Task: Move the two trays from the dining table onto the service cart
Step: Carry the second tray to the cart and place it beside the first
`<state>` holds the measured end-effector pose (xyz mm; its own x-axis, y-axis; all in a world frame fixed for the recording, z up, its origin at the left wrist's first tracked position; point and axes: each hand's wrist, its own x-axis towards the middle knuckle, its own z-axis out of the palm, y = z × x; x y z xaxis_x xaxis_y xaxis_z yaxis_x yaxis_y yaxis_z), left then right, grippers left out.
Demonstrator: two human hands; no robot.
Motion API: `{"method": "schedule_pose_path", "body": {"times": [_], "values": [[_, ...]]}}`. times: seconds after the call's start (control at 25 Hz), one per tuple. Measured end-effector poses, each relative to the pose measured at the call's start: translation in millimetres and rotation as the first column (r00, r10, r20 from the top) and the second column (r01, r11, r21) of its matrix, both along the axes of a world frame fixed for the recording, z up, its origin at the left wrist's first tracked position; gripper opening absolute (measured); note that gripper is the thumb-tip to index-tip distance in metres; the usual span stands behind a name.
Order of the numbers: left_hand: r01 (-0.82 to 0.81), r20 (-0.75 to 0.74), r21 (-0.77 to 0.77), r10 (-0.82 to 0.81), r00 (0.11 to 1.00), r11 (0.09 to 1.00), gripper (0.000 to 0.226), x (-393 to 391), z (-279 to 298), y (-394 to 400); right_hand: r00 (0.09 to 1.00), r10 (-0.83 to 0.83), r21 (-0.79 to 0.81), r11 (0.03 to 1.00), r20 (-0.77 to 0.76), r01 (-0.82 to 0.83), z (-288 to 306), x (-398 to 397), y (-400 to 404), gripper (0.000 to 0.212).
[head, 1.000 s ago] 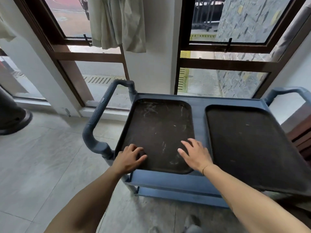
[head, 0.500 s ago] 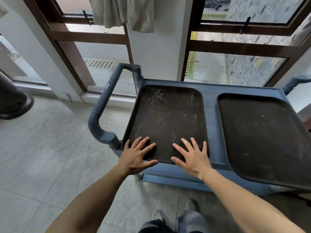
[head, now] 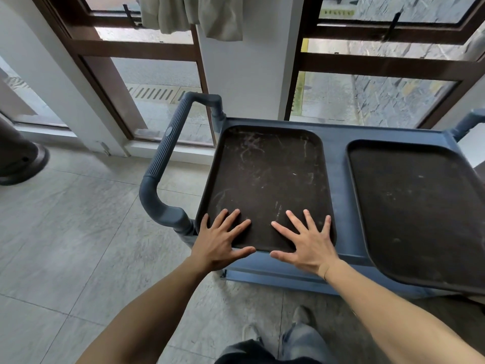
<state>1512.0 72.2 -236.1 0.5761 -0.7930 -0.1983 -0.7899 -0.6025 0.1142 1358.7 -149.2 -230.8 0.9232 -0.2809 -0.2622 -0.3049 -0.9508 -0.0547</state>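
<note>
Two dark brown trays lie side by side on top of the blue service cart (head: 338, 158). The left tray (head: 265, 174) is scratched and sits flat; the right tray (head: 417, 206) overhangs the cart's near edge. My left hand (head: 220, 240) rests on the left tray's near left corner, fingers spread flat. Over the same tray's near edge lies my right hand (head: 307, 240), also spread flat. Neither hand grips anything.
The cart's ribbed grey handle (head: 168, 164) sticks out to the left. Behind the cart are brown-framed windows and a white pillar (head: 249, 74). A dark round base (head: 21, 158) stands on the tiled floor at far left. My feet show below the cart.
My fingers have spread wider and flattened on the left tray. The view has tilted down and moved closer, so the cart sits lower in the picture.
</note>
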Motion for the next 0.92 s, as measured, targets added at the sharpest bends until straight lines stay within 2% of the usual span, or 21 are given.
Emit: {"method": "schedule_pose_path", "body": {"times": [0.28,0.52,0.76,0.92], "values": [[-0.011,-0.064,0.058,0.015,0.998,0.998,0.086,14.9,-8.5,-14.9,0.996,0.0,0.055,0.999,-0.093,0.005,-8.2,18.1,-14.2,0.081],[-0.018,-0.052,0.061,0.021,0.998,0.998,0.086,18.3,-13.8,-13.9,0.995,0.008,0.068,0.998,-0.095,-0.001,-17.9,21.5,-13.0,0.072],[0.04,-0.082,0.115,-0.031,0.996,0.993,0.095,22.3,-12.2,-11.3,0.992,0.033,0.069,0.997,-0.125,-0.024,-18.5,23.0,-4.7,0.084],[0.07,-0.056,0.137,-0.062,0.996,0.988,0.095,25.8,-14.3,-9.9,0.991,0.032,0.065,0.998,-0.134,-0.023,-17.0,23.8,1.8,0.073]]}}
